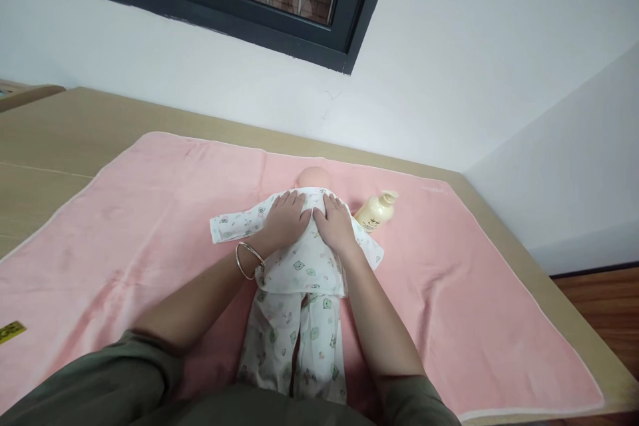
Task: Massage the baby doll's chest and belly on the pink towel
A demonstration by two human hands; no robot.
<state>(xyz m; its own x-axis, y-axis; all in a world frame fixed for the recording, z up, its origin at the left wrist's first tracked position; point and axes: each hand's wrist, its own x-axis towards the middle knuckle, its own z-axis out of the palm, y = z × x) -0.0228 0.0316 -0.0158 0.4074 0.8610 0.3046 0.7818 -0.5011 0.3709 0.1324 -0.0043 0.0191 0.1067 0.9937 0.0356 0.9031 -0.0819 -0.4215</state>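
A baby doll [314,177] lies on a pink mat, its head toward the wall. It wears a white printed top [302,269] and matching trousers [318,346], sleeves stretched out to both sides. My left hand [285,218] rests flat on the upper left of the top, fingers extended. On the upper right of the top lies my right hand [336,223], also flat, its thumb close to the left one. A cream pump bottle [375,212] is just beyond the doll's right-hand sleeve, tilted. Most of the doll's body is hidden by the clothes and my hands.
The pink mat [164,213] covers much of a wooden table [130,113]. Behind stands a white wall [414,80] with a dark-framed window [344,46]. A yellow label [12,331] sits at the mat's left edge. The table's right edge borders a brown wooden surface [606,313].
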